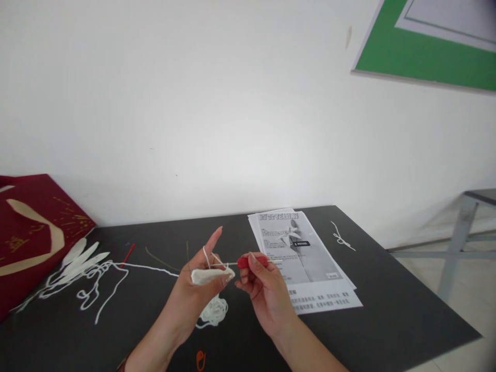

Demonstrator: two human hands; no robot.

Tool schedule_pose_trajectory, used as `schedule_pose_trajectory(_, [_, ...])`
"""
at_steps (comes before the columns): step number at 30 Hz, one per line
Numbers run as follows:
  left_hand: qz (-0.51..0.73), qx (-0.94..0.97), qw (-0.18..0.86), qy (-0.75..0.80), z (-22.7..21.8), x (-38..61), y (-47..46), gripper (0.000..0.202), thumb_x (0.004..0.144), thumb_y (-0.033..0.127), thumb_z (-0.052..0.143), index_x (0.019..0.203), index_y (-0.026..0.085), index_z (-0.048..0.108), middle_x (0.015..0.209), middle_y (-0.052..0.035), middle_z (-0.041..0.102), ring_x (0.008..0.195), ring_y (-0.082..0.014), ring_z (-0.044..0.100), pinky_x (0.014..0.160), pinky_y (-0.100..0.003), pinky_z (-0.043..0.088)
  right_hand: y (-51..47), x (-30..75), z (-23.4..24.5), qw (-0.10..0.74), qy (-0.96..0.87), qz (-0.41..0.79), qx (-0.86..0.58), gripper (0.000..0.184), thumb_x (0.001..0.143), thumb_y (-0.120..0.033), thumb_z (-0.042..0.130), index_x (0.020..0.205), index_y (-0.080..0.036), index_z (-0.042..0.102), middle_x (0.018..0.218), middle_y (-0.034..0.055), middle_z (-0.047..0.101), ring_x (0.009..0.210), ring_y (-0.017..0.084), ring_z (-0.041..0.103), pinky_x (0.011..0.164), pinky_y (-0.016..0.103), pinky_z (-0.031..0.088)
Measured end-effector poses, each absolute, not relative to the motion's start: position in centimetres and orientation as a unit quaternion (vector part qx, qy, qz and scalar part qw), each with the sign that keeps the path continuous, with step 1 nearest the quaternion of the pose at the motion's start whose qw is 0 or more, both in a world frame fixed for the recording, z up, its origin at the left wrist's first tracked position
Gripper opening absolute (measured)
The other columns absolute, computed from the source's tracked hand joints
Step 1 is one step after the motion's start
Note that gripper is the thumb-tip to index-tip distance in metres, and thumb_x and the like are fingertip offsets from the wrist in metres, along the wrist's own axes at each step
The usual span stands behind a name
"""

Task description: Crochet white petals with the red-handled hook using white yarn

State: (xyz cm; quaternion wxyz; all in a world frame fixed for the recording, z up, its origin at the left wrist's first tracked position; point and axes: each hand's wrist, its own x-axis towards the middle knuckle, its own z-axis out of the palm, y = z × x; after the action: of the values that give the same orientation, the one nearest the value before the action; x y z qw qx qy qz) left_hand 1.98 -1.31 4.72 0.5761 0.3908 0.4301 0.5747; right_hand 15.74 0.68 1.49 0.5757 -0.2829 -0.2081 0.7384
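A white crocheted piece (207, 276) is pinched between the thumb and fingers of my left hand (197, 289), whose index finger points up with white yarn looped around it. My right hand (265, 284) grips the red handle of a crochet hook (244, 262). The hook's thin shaft points left and meets the yarn at the top edge of the white piece. Below my left hand lies a ball of white yarn (215, 311) on the dark table, partly hidden by the hand and wrist. A strand of white yarn (155, 268) runs left from my left hand across the tabletop.
Several white petal-shaped pieces (83, 257) with loose yarn tails lie at left, beside a dark red bag (34, 232) and a thin red stick (128, 254). Printed sheets (325, 289) lie at right, near a small tied white yarn (341, 239). An orange stitch marker (200, 360) is in front.
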Motion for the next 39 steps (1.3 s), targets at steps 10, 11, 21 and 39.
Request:
schedule_pose_trajectory(10, [0.553, 0.388, 0.575, 0.461, 4.8, 1.2, -1.0, 0.086, 0.063, 0.021, 0.083, 0.14, 0.03, 0.046, 0.063, 0.0062, 0.058, 0.051, -0.0065, 0.04, 0.049, -0.019, 0.03, 1.0, 16.2, 1.4, 0.566, -0.215, 0.743, -0.286, 0.024, 0.071, -0.031, 0.08, 0.08, -0.011, 0.072, 0.06, 0.0011, 0.068, 0.05, 0.009, 0.059, 0.051, 0.022, 0.061])
schedule_pose_trajectory(11, [0.548, 0.393, 0.577, 0.461, 4.8, 1.2, -1.0, 0.086, 0.063, 0.021, 0.083, 0.14, 0.029, 0.046, 0.062, 0.0061, 0.058, 0.051, -0.0066, 0.041, 0.049, -0.019, 0.031, 1.0, 16.3, 1.4, 0.566, -0.22, 0.74, -0.288, 0.023, 0.071, -0.031, 0.08, 0.081, -0.011, 0.072, 0.06, 0.0012, 0.068, 0.05, 0.008, 0.059, 0.052, 0.022, 0.061])
schedule_pose_trajectory(21, [0.572, 0.401, 0.498, 0.514, 4.3, 2.1, -0.9, 0.083, 0.061, 0.022, 0.081, 0.138, 0.022, 0.05, 0.057, 0.0065, 0.057, 0.046, -0.007, 0.04, 0.045, -0.02, 0.029, 0.1, 16.6, 1.3, 0.599, -0.461, 0.544, -0.364, 0.013, 0.085, -0.029, 0.066, 0.085, -0.017, 0.072, 0.072, 0.0028, 0.071, 0.06, 0.013, 0.066, 0.056, 0.023, 0.057])
schedule_pose_trajectory(39, [0.523, 0.285, 0.718, 0.358, 5.0, 0.5, -1.0, 0.063, 0.066, 0.003, 0.076, 0.126, 0.007, 0.059, 0.064, 0.0, 0.065, 0.057, -0.0098, 0.057, 0.06, -0.022, 0.043, 0.1, 16.0, 0.5, 0.63, -0.446, 0.595, -0.226, 0.007, 0.085, -0.023, 0.067, 0.089, -0.023, 0.073, 0.081, 0.002, 0.071, 0.067, 0.013, 0.068, 0.057, 0.023, 0.059])
